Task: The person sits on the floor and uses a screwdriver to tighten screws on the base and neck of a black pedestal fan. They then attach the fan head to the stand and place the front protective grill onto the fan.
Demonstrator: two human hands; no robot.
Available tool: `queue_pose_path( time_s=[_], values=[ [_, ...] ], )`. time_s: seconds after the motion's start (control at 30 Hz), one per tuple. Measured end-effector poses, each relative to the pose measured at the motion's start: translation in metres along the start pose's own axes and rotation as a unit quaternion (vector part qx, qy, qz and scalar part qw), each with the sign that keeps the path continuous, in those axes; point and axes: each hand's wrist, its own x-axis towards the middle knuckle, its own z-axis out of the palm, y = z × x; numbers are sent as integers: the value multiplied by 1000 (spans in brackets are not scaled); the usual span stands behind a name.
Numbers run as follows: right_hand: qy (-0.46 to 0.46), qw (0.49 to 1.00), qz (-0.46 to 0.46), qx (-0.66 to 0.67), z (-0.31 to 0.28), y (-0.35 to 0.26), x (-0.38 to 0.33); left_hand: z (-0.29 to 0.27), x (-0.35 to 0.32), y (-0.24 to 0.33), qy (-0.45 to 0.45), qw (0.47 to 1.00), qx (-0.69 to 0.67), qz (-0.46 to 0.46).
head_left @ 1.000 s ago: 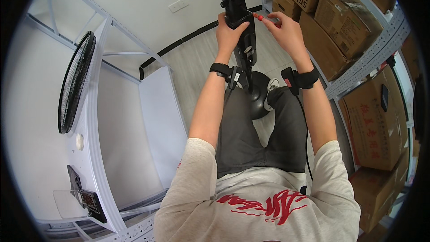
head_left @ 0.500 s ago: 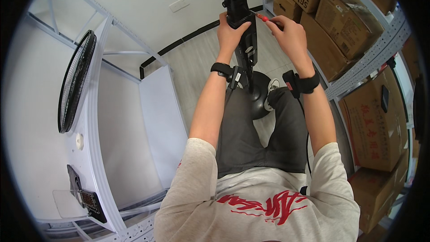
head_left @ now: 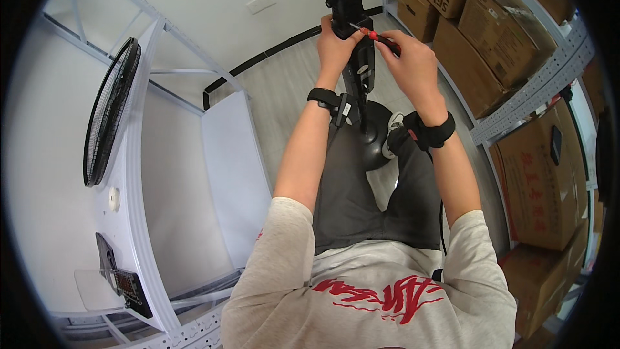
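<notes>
A black pedestal fan [head_left: 349,2] stands upright in front of me, its head cut off by the top edge of the picture. Its round base [head_left: 374,156] rests on the floor between my feet. My left hand [head_left: 333,53] is closed around the fan's neck, thumb across the near side. In my right hand [head_left: 414,64] is a screwdriver [head_left: 385,42] with a red and black handle, pinched by the fingers. Its shaft points left at the neck, just above my left thumb. Whether the tip sits in a screw is too small to tell.
To the left, a white shelf [head_left: 155,245] carries a round black fan grille [head_left: 113,113], a small white disc [head_left: 114,199] and a dark circuit board [head_left: 134,293]. Cardboard boxes [head_left: 500,32] fill the rack on the right. A dark phone-like object [head_left: 556,145] lies on one lower box.
My right hand has moved slightly left and down, bringing the screwdriver across the fan's neck toward my left thumb. The left hand keeps its hold on the neck.
</notes>
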Motion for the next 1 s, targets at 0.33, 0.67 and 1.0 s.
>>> queue_pose_path(
  time_s=[0.33, 0.67, 1.0],
  values=[
    [32, 995, -45, -88, 11, -7, 0, -1, 0, -1, -10, 1000, 4, -13],
    [39, 989, -62, -131, 7, -14, -1, 1, 0, -4, -6, 1000, 0, -14],
    [58, 982, -89, -154, 9, -14, 4, -1, -4, 2, -1, 1000, 3, 0]
  ],
)
